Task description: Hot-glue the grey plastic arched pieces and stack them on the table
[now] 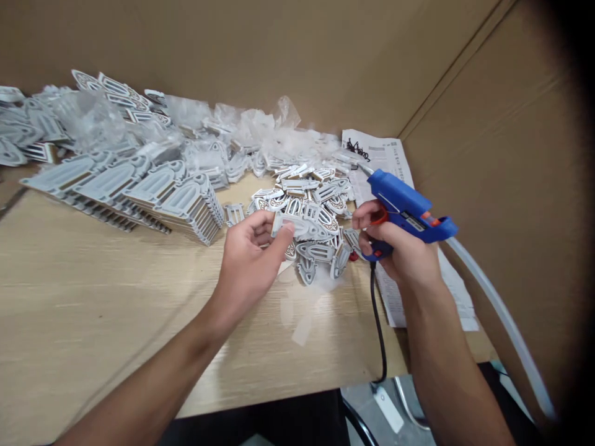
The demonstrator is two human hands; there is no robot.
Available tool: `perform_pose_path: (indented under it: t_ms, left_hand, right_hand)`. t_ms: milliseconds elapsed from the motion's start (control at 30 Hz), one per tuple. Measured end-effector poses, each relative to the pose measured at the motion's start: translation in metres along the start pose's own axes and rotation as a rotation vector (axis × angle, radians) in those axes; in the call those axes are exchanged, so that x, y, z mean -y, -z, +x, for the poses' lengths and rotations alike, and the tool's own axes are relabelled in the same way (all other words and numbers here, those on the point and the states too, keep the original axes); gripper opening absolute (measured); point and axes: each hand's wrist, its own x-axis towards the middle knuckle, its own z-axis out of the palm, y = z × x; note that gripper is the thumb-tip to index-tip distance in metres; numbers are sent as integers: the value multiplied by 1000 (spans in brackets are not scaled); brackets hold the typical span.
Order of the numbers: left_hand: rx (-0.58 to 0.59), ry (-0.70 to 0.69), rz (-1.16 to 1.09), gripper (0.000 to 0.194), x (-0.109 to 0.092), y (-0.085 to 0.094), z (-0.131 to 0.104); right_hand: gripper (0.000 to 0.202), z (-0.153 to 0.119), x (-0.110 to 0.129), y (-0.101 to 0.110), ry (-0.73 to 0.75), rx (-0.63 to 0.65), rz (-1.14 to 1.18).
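My left hand point(253, 257) pinches a white arched window-shaped piece point(304, 229) between thumb and fingers, holding it over a loose heap of similar pieces point(320, 192). In my right hand point(400, 248) is a blue hot glue gun point(402, 201), its nozzle tilted up and to the left, apart from the held piece. A finger lies at the red trigger. A long translucent glue stick point(502, 316) runs out of the gun's back, and a black cord point(379, 328) hangs from its handle.
Stacks of arched pieces point(186, 198) stand on the table point(116, 303) at left. Behind them lie more pieces in clear plastic bags point(181, 114). Printed sheets point(400, 161) lie under the gun, with dark curled strands point(357, 150) on top. Cardboard walls point(302, 56) enclose the back and right.
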Motion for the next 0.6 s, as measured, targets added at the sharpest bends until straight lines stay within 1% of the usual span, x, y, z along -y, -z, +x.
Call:
perform_pose_path:
  t_ms: [67, 133, 267, 367, 467, 600]
  left_hand:
    - [-15, -43, 11, 23, 0, 1, 2]
    - [-6, -79, -14, 23, 1, 1, 3]
    - [50, -70, -31, 23, 7, 1, 2]
    - [67, -77, -13, 15, 8, 1, 0]
    - [62, -120, 9, 11, 6, 0, -3]
    - [79, -148, 10, 17, 2, -1, -4]
  right_hand:
    - [26, -2, -1, 8, -2, 88, -27]
    - [33, -7, 0, 11, -2, 174, -86]
    - [42, -11, 6, 2, 81, 344, -116]
    - [42, -10, 11, -6, 195, 436, -254]
    - [36, -9, 11, -9, 242, 479, -336]
    - [37, -10, 8, -11, 249, 481, -314]
